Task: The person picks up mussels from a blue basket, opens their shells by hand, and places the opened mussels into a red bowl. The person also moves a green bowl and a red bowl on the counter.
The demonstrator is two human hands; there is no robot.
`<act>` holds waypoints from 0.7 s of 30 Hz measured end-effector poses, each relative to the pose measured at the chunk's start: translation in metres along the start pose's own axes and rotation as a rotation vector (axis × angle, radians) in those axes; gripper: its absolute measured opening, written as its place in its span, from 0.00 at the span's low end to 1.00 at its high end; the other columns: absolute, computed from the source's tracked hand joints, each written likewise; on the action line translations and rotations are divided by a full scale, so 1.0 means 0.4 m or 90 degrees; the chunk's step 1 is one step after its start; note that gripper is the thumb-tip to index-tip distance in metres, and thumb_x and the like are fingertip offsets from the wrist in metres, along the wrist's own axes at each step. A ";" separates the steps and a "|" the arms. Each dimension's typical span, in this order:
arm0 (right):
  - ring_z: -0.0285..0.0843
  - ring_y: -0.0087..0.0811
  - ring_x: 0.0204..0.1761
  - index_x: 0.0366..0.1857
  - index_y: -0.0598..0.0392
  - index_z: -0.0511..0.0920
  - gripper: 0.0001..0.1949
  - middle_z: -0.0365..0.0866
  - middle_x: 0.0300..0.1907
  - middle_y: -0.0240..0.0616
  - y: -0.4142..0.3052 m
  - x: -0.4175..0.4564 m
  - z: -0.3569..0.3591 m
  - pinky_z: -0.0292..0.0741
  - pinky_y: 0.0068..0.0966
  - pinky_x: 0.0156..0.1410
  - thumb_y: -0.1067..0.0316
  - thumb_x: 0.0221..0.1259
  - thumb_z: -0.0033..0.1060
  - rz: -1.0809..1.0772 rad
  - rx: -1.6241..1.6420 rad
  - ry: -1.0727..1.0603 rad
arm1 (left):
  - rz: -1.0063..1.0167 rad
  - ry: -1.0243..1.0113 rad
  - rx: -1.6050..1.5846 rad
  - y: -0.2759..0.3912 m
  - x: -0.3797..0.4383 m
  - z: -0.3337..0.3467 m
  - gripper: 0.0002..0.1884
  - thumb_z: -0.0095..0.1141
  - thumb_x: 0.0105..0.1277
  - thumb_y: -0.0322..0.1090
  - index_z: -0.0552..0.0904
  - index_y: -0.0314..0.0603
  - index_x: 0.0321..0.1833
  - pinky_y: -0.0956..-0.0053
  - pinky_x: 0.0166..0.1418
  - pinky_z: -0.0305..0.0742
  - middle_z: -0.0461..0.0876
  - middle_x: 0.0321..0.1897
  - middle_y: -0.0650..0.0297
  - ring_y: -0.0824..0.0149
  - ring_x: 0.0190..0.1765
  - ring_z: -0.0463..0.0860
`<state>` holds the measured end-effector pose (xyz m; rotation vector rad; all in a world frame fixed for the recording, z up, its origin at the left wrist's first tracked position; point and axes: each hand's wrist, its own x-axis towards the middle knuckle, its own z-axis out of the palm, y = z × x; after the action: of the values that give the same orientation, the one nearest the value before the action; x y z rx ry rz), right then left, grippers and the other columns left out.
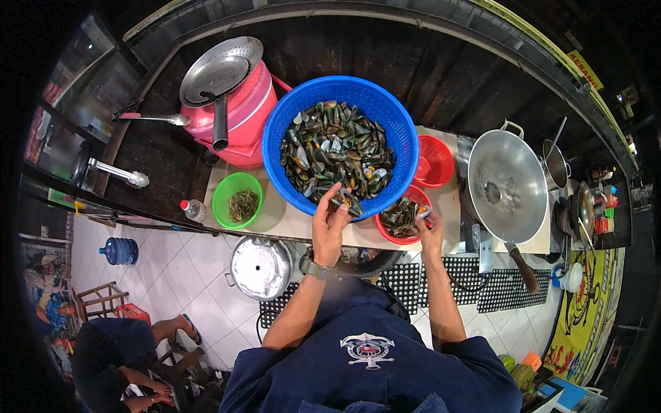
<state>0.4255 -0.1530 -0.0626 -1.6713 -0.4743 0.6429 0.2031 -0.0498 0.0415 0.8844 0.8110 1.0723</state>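
A large blue plastic basket (341, 82) full of green mussels (335, 144) stands on the counter before me. At its near rim my left hand (330, 222), with a watch on the wrist, pinches an opened mussel (347, 202) that shows orange meat. My right hand (431, 235) holds another open mussel (423, 211) with orange meat over a small red basket (395, 240). That basket holds many dark green mussels or shells (400, 217); which they are I cannot tell. A second red basket (434, 161) sits behind it, beside the blue one.
Left on the counter are a green bowl (217, 199) of thin green items, a small bottle (193, 210) and a pink container (248, 139) bearing perforated ladles (217, 80). A large metal wok (508, 186) stands right. A lidded pot (261, 268) is below; a seated person (119, 356) is lower left.
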 end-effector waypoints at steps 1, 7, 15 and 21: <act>0.77 0.30 0.45 0.56 0.63 0.71 0.20 0.76 0.47 0.39 0.008 -0.001 -0.009 0.75 0.27 0.52 0.68 0.63 0.65 -0.075 -0.167 0.051 | -0.012 -0.006 0.012 -0.002 -0.001 0.000 0.23 0.55 0.72 0.29 0.71 0.40 0.69 0.82 0.47 0.76 0.78 0.46 0.69 0.79 0.44 0.76; 0.76 0.35 0.52 0.64 0.58 0.68 0.31 0.77 0.55 0.43 -0.191 -0.119 0.062 0.75 0.29 0.55 0.68 0.56 0.71 -0.110 -0.092 -0.436 | -0.114 -0.160 0.082 -0.114 -0.014 -0.011 0.18 0.61 0.68 0.29 0.74 0.38 0.59 0.77 0.48 0.80 0.79 0.45 0.63 0.74 0.44 0.80; 0.81 0.27 0.42 0.55 0.65 0.69 0.20 0.80 0.44 0.41 0.059 -0.086 -0.028 0.77 0.21 0.41 0.70 0.63 0.65 0.059 -0.138 -0.383 | -0.154 -0.219 0.386 -0.206 -0.050 -0.063 0.27 0.68 0.63 0.41 0.73 0.37 0.60 0.66 0.54 0.80 0.78 0.56 0.54 0.58 0.54 0.83; 0.79 0.47 0.50 0.55 0.63 0.74 0.22 0.82 0.44 0.48 0.044 -0.009 -0.033 0.74 0.38 0.57 0.66 0.60 0.68 -0.315 -0.607 -0.048 | -0.162 -0.213 0.405 -0.186 -0.031 -0.111 0.27 0.66 0.63 0.44 0.74 0.35 0.59 0.66 0.54 0.80 0.79 0.56 0.54 0.57 0.52 0.84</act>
<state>0.4306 -0.1687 -0.0776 -2.2738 -1.3457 0.0813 0.1886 -0.0697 -0.0425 1.4053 0.9629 0.4155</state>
